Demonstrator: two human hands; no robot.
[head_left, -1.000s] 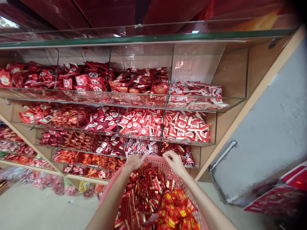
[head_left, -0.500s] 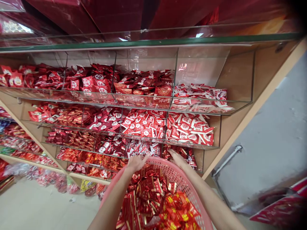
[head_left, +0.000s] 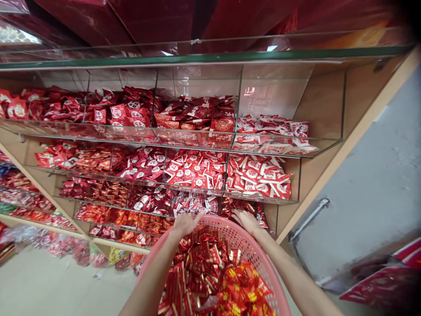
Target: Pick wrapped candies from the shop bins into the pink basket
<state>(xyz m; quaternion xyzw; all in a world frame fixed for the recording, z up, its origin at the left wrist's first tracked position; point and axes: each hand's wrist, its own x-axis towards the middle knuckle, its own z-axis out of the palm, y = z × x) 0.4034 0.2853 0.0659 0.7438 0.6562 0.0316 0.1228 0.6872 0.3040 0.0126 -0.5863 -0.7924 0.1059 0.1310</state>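
A pink perforated basket [head_left: 263, 259] stands below me, tilted toward the shelves. In it lie dark red and gold wrapped candies [head_left: 200, 254] and brighter orange-red packets [head_left: 243, 285] with yellow print. My left hand [head_left: 187, 223] is at the basket's far left rim with thumb and fingers apart; its fingertips are near the white-and-red packets [head_left: 194, 202] on a low shelf. My right hand [head_left: 246, 220] reaches past the far right rim, fingers stretched out, over dark red candies [head_left: 261, 215] in the lower right compartment. I see nothing held in either hand.
Tiered shelves with glass dividers hold red packets [head_left: 197, 169] in several compartments. A thick glass shelf edge [head_left: 210, 58] runs across above. Bagged goods [head_left: 82, 254] lie on the floor at left. A grey wall [head_left: 368, 184] with a pipe [head_left: 311, 217] is at right.
My right hand has turned slightly, its fingers now showing more spread over the compartment. The left hand stays at the rim. The view has shifted slightly.
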